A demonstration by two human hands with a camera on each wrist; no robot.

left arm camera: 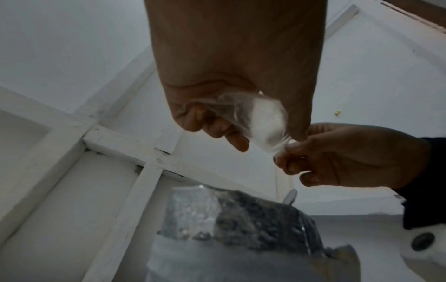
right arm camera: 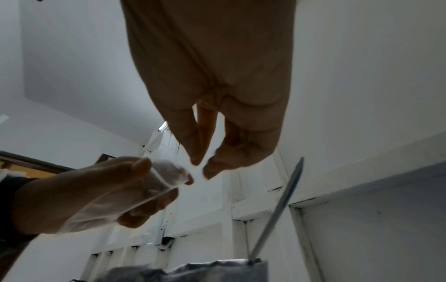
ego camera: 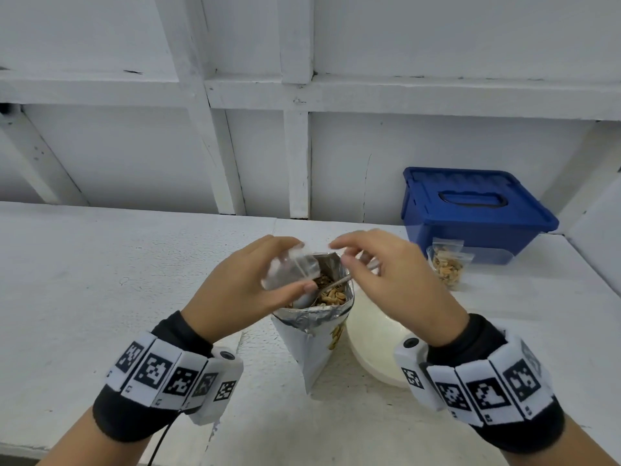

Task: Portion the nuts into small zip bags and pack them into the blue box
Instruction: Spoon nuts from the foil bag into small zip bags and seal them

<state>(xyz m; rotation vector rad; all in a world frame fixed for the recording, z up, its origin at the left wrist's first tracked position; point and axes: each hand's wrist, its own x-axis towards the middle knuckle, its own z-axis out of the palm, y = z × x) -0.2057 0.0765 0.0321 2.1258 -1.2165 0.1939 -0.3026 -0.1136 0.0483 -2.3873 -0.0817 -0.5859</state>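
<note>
My left hand (ego camera: 300,266) grips a small clear zip bag (ego camera: 289,270) that holds no nuts, just above the open mouth of a silver foil nut bag (ego camera: 316,334). My right hand (ego camera: 341,253) pinches the zip bag's (left arm camera: 263,118) rim from the right, which the left wrist view shows best. Nuts (ego camera: 331,295) lie inside the foil bag, and a metal spoon (ego camera: 336,282) stands in them with its handle (right arm camera: 284,200) sticking out. The blue box (ego camera: 470,210) sits at the back right with its lid on. Two filled zip bags (ego camera: 447,264) lean against its front.
A white bowl (ego camera: 373,341) sits right of the foil bag, partly under my right wrist. The white table (ego camera: 100,280) runs back to a white panelled wall (ego camera: 295,146).
</note>
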